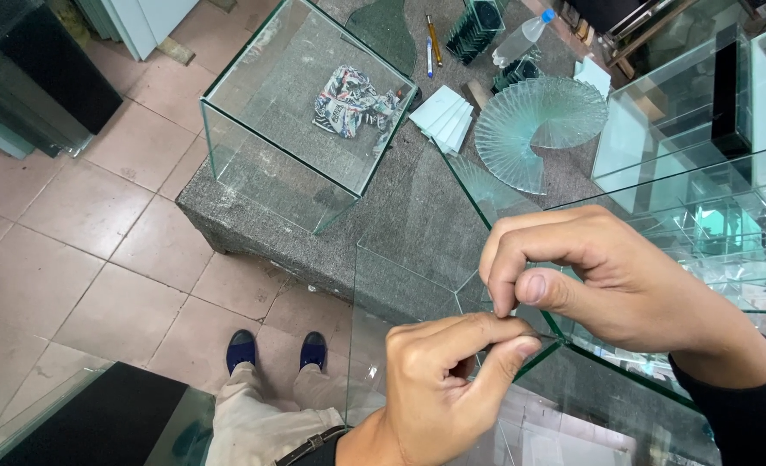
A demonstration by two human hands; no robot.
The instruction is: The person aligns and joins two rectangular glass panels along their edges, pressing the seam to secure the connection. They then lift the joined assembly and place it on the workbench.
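Two hands, left hand (439, 388), right hand (603, 276), fingers pinching glass tank corner (549, 343) between them

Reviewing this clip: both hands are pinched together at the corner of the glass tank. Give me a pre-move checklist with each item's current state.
1. Left hand at the near corner of the clear green-edged glass tank: ok, fingertips pinched right at the corner.
2. Right hand meets it: ok, thumb and forefinger pressed down onto the left fingertips.
3. What the fingers pinch: cannot tell, too small and covered.
4. Corner joint sound: cannot tell, hands hide it.
5. Second clear glass box on the grey stone slab table: ok, apart from the hands, upright.
6. Fanned stack of glass pieces: ok, lying on the table, clear of both hands.
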